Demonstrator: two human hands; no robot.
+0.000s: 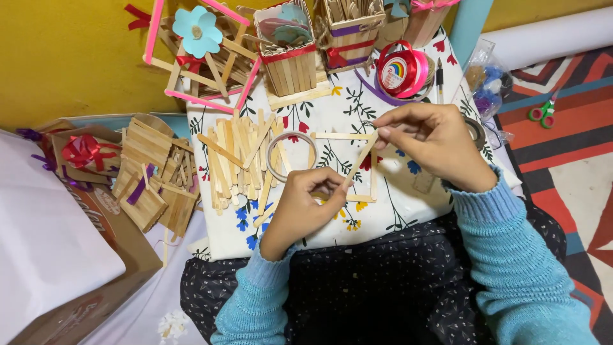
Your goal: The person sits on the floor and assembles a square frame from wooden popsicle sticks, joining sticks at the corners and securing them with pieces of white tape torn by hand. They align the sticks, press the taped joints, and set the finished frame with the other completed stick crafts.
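At the frame's centre, the left hand [300, 207] and right hand [431, 144] pinched opposite ends of one wooden stick [359, 161], held slanted over a stick square [370, 185] on the floral cloth [396, 211].

I see even, warm indoor light with no single hard source; shadows are soft and short, pooling under my hands toward 6 o'clock. The yellow wall [70, 57] at 10 o'clock glows evenly. The white sheet [45, 249] at 8 o'clock is nearly blown out. Focus is sharp at centre, with slight softness and wide-angle stretch at the edges.
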